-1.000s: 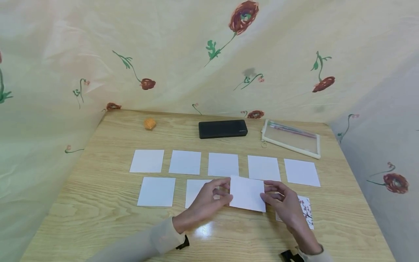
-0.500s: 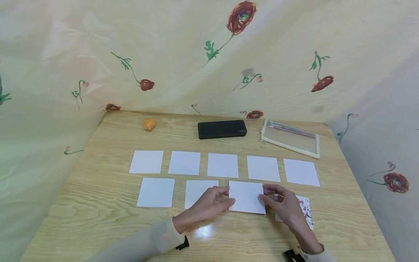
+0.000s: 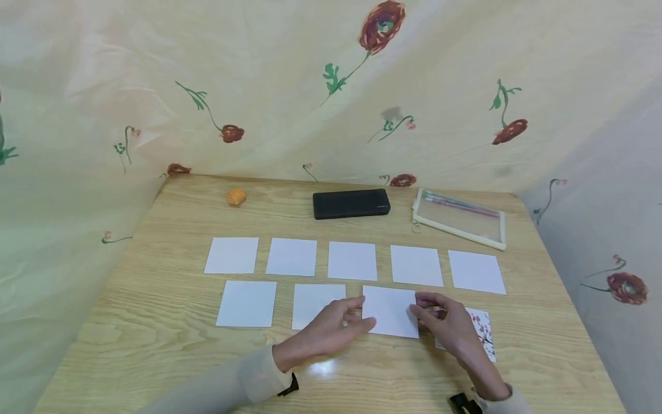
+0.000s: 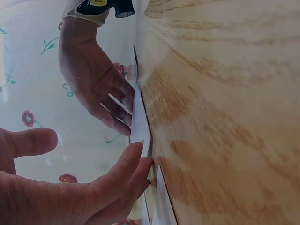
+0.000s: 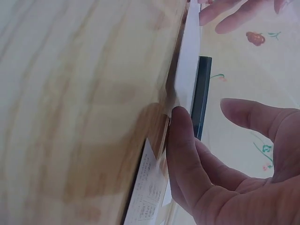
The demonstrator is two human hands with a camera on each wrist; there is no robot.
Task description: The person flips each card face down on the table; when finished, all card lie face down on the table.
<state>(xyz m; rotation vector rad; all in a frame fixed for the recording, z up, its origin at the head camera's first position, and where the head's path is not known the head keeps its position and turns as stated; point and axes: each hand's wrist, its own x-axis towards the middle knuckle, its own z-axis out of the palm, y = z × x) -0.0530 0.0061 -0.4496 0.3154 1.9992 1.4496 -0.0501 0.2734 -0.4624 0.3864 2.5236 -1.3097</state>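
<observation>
A blank white card (image 3: 389, 311) lies low at the table, in line with the front row. My left hand (image 3: 331, 326) has its fingertips at the card's left edge; its thumb stands apart from the fingers in the left wrist view. Opposite it, my right hand (image 3: 449, 325) touches the right edge with its fingertips (image 5: 179, 115), the thumb (image 5: 239, 110) held off the card. Partly hidden under my right hand is a card with pink blossoms (image 3: 483, 333). Left of the middle card, another white card (image 3: 312, 302) is partly covered by my left hand.
Several white cards (image 3: 352, 260) form a back row, and one more (image 3: 246, 303) lies front left. Behind them are a small orange object (image 3: 235, 196), a black case (image 3: 351, 204) and a clear zip pouch (image 3: 460, 218) with pens. Flowered cloth (image 3: 289, 86) hangs behind.
The middle card has come down from a tilted, raised position to lie flatter at the table. Both hands have followed it down slightly, and the left thumb has shifted right over the card.
</observation>
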